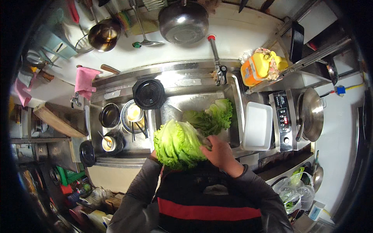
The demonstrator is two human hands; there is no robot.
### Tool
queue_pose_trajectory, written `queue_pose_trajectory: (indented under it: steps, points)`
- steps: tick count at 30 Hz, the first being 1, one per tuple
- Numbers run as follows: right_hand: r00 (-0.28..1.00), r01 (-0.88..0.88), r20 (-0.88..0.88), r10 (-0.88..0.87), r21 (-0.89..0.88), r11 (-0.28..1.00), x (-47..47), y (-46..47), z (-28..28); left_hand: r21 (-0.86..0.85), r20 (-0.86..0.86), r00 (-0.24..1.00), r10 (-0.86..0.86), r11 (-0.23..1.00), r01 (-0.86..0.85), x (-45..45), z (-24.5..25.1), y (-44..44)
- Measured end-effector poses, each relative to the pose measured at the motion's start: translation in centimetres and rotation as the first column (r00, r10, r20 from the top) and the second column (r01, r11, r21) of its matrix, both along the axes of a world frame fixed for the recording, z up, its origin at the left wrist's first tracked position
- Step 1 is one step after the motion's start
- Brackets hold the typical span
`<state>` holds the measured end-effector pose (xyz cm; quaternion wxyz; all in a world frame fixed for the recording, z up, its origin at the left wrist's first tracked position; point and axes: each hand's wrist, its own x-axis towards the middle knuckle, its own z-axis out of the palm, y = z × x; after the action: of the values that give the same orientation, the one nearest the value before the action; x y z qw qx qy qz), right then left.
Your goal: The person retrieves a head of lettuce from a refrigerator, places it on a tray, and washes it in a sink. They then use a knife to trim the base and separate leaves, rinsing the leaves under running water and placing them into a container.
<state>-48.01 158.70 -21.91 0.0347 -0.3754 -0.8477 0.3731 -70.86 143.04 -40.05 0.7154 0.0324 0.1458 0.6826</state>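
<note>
A large head of green leaf lettuce (179, 144) is held over the front edge of the sink, close to my apron. My left hand (154, 156) supports it from the left, mostly hidden behind the leaves. At the stem end, my right hand (220, 153) has its fingers closed on the base; exactly what they pinch there is hard to see. Loose lettuce leaves (214, 116) lie in the right basin of the stainless steel sink (174, 100), just beyond the head.
Bowls (109, 116), chopsticks (140, 129) and other dishes fill the left basin. A black octagonal dish (149, 93) sits on the divider. The faucet (220, 74) overhangs the back right corner. Rightward stand a white plastic tub (258, 126) and an induction cooker (282, 121) bearing a pan (313, 113).
</note>
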Motion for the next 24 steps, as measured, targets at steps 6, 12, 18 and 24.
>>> queue_pose_trajectory:
  steps: [6, 12, 18, 24]
  points:
    - [0.994, -0.055, -0.102, 0.046, -0.094, 0.994, -3.8, -1.1, 2.5, 0.136, 0.498, 0.847, -0.187, 0.981, 0.137, 0.9, 2.1, 3.8]
    - [0.988, -0.144, -0.051, 0.144, 0.016, 0.99, -4.0, -2.7, 0.8, 0.113, 0.282, 0.946, -0.162, 0.984, 0.135, 1.4, 2.2, 4.6]
    - [0.974, 0.043, -0.218, -0.068, -0.119, 0.992, -0.8, 4.3, 2.7, -0.426, 0.044, 0.989, -0.143, 0.893, 0.148, 2.0, 4.6, 4.4]
    - [0.972, 0.231, 0.074, -0.221, -0.165, 0.959, 3.8, 7.7, 2.5, -0.381, -0.029, 0.981, -0.19, 0.91, 0.165, 2.3, 3.2, 4.1]
